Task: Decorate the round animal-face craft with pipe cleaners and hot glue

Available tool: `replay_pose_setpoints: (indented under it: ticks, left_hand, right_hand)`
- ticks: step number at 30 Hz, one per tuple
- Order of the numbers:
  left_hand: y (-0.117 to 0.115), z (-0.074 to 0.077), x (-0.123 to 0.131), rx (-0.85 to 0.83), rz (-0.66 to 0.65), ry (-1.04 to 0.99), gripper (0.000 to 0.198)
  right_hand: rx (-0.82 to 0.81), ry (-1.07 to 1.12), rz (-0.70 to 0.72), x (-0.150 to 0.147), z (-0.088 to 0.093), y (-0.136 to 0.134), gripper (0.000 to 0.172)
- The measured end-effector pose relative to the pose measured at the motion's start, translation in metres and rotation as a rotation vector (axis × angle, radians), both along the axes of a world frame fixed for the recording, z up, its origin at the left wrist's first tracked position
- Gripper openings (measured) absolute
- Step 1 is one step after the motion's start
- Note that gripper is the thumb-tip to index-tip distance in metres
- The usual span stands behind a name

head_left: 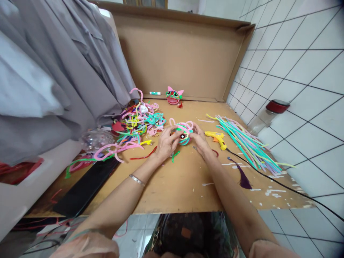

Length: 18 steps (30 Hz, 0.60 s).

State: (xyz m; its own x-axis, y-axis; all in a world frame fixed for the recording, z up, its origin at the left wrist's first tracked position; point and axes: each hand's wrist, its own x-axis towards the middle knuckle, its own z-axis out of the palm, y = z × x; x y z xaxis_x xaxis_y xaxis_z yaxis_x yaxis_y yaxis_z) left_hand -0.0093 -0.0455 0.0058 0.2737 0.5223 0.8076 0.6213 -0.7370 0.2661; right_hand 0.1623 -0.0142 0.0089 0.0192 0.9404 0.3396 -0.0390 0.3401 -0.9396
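Note:
Both hands hold a small ball-shaped pipe-cleaner figure [183, 133] in pink and teal with two pink loop ears, resting on the cardboard work surface [174, 186]. My left hand [166, 142] grips its left side with curled fingers. My right hand [199, 139] closes on its right side. A finished pink and green animal head [173, 96] sits at the back against the cardboard wall.
A tangled heap of coloured pipe cleaners [137, 125] lies left of the hands. Straight pipe cleaners [247, 143] fan out on the right beside a yellow glue gun [217, 138] with a black cord. A purple tassel [243, 177], a glue stick [155, 93], a red-lidded jar [268, 114].

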Motion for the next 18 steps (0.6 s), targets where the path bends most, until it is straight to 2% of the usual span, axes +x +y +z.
replay_pose_setpoints:
  ticks: [2,9,18]
  left_hand:
    - [0.002,-0.001,-0.002,0.008,0.0,0.025,0.032]
    - [0.004,0.003,-0.004,0.026,0.044,0.13,0.033]
    - [0.001,0.005,0.004,0.027,0.078,0.149,0.03]
  right_hand:
    - [-0.027,0.037,0.057,-0.002,0.003,-0.001,0.051]
    - [-0.084,0.158,0.045,-0.002,-0.001,-0.01,0.064]
    - [-0.056,0.17,0.047,-0.005,-0.002,-0.013,0.062]
